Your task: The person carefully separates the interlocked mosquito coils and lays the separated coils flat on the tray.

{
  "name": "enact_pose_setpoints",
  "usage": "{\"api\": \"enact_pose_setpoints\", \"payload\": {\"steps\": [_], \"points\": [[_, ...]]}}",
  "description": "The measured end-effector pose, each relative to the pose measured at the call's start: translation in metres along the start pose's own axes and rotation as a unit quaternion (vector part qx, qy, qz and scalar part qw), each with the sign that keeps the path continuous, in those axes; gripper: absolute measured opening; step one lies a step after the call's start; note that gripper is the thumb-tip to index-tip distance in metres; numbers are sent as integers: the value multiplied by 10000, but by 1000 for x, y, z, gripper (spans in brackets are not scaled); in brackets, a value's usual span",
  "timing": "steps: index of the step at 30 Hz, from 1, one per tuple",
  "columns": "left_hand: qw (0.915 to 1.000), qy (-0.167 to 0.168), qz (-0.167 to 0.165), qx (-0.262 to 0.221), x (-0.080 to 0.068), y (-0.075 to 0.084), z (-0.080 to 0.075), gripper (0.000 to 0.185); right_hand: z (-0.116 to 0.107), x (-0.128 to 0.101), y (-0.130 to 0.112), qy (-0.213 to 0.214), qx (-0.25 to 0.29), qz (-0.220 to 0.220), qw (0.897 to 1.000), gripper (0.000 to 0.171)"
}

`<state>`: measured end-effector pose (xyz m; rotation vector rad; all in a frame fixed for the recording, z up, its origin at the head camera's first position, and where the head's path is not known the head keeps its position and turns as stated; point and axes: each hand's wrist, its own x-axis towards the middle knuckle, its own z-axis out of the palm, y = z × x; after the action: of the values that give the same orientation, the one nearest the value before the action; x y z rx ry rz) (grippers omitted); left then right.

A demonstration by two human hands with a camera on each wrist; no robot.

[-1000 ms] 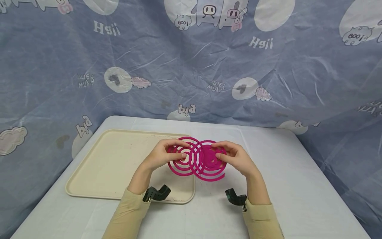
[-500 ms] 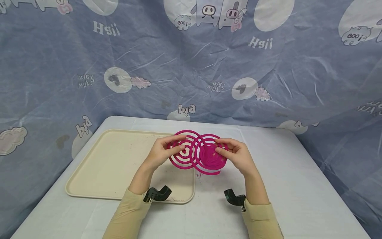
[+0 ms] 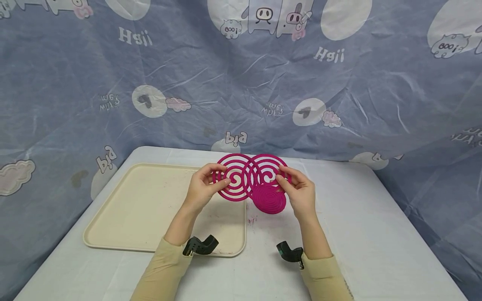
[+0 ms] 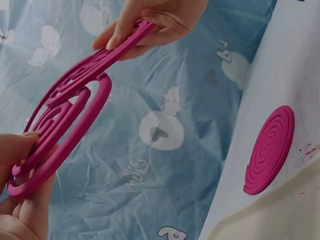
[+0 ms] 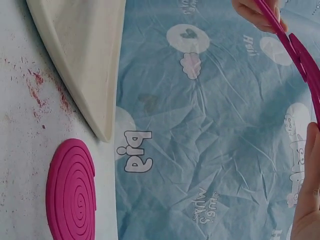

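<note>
Two hands hold interlocked pink spiral coils above a table.

The left hand (image 3: 203, 188) and right hand (image 3: 299, 190) each pinch one coil (image 3: 250, 175) between fingers, lifted, seemingly to separate them; a solid coil (image 3: 269, 199) lies on the table (image 3: 376, 234) beside a tray (image 3: 143, 209).

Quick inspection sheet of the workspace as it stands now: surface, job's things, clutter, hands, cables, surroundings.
Surface: white table, with pink crumbs near the tray's right edge.
Job's things: two interlocked pink spiral coils held above the table; a tight unseparated coil disc lies flat on the table beneath them.
Clutter: beige tray on the left, bearing only specks.
Hands: left hand pinches the left coil's edge; right hand pinches the right coil's edge.
Cables: nothing seen; a black camera mount sits on each wrist.
Surroundings: blue cartoon-print cloth hangs behind and drapes around the table.
</note>
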<state>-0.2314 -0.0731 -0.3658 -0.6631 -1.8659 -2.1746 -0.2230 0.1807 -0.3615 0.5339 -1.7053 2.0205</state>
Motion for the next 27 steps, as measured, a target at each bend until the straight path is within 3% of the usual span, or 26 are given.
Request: {"api": "enact_pose_setpoints", "payload": {"steps": [7, 15, 23, 27], "points": [[9993, 315, -43, -212, 0, 1, 2, 35, 4, 0, 2, 438, 143, -60, 9989, 29], [9949, 919, 78, -402, 1, -1, 5, 34, 9, -1, 5, 1047, 229, -142, 9941, 29], [9934, 1043, 148, -444, 1, -1, 7, 35, 10, -1, 4, 1111, 494, -357, 9919, 28], [9941, 975, 153, -443, 1, -1, 7, 34, 7, -1, 1, 911, 329, -81, 9953, 34]]}}
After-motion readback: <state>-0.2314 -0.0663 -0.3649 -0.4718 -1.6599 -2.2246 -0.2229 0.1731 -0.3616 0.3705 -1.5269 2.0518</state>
